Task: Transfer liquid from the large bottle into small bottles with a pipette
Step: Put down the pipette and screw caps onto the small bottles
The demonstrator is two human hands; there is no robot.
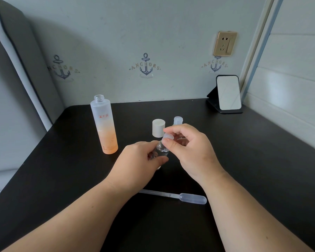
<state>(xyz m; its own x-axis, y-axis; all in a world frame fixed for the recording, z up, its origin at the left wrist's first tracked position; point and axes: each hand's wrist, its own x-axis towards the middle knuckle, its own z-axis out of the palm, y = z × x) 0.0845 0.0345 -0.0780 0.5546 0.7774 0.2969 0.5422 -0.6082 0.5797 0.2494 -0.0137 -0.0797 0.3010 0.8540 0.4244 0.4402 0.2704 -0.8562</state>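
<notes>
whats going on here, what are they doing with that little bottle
A person's left hand holds a small clear bottle while the right hand pinches its cap. The large bottle stands open to the left, its white cap behind the hands. The pipette lies unused on the table.

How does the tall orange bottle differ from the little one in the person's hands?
The tall bottle stands alone on the table, frosted and fading to orange; the little bottle is clear and gripped by the left hand. The tall bottle's neck is open; the right hand pinches a cap on the little bottle.
</notes>
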